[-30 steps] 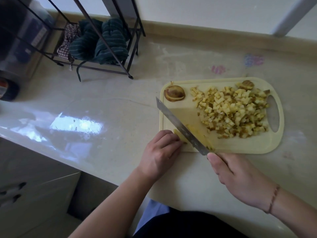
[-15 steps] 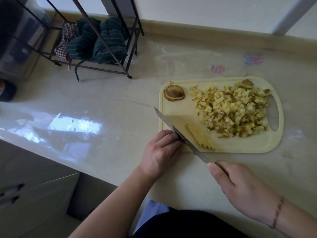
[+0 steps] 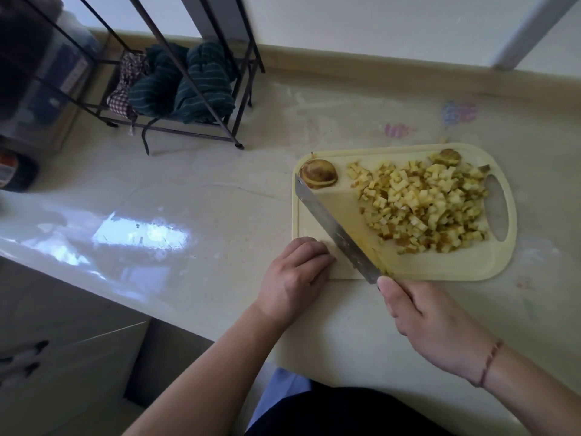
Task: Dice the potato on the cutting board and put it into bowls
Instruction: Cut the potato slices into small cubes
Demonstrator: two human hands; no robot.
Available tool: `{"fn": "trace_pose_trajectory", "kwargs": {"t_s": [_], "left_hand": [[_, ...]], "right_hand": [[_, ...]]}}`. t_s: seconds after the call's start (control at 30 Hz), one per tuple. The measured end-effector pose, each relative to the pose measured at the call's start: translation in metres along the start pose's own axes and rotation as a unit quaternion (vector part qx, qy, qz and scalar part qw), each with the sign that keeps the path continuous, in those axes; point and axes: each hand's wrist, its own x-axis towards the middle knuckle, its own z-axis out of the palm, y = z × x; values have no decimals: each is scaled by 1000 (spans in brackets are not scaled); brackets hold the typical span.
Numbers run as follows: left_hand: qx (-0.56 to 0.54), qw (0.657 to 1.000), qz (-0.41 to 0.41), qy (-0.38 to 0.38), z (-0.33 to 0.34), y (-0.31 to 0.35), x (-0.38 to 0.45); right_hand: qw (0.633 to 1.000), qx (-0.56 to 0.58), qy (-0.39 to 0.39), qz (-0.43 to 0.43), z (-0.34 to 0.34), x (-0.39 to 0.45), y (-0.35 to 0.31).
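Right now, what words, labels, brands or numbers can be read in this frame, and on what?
None can be read.
Dark container at the left edge: red and white label, too blurred.
Clear plastic box behind the black wire rack: pale label, print too small.
Beige countertop: pink and blue marks, no letters.

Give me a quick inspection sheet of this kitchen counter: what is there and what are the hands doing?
Surface: pale glossy countertop, with faint coloured marks near the wall.
Job's things: yellow cutting board; pile of diced potato; potato end piece at the board's far left corner; no bowls seen.
Clutter: black wire rack holding dark striped cloths.
Hands: right hand grips the knife, blade laid diagonally across the board; left hand rests curled at the board's near left corner.
Cables: nothing seen.
Surroundings: white wall behind, cabinet fronts below left.
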Motion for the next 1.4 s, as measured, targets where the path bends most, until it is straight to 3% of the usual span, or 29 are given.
{"fn": "trace_pose_trajectory", "kwargs": {"t_s": [0.17, 0.47, 0.6, 0.67, 0.7, 0.77, 0.83, 0.9, 1.03, 1.3, 1.4], "left_hand": [[-8, 1000, 19, -14, 4, 0, 10], [-53, 998, 23, -29, -1, 2, 22], [-8, 996, 26, 89, -40, 20, 24], [6, 993, 62, 99, -60, 37, 38], [10, 995, 83, 54, -68, 40, 48], [27, 988, 93, -117, -78, 39, 71], [71, 951, 34, -299, -79, 34, 94], [131, 910, -14, -394, -71, 31, 109], [149, 865, -29, -478, -54, 32, 124], [113, 783, 36, -611, -39, 26, 136], [108, 795, 143, -580, -35, 21, 146]], "right_hand": [[999, 31, -16, 13, 0, -3, -6], [999, 20, 36, -6, 1, -14, -5], [998, -42, 39, -19, 1, -18, -9], [993, -106, 31, -27, 0, -21, -14], [989, -143, 31, -34, 0, -22, -15], [974, -218, 33, -49, 2, -24, -15], [959, -276, 27, -61, 4, -26, -15], [946, -317, 19, -70, 5, -29, -18], [933, -354, -4, -71, 4, -36, -22], [910, -400, 23, -105, 16, -49, -3], [919, -377, -2, -114, 19, -58, 1]]}}
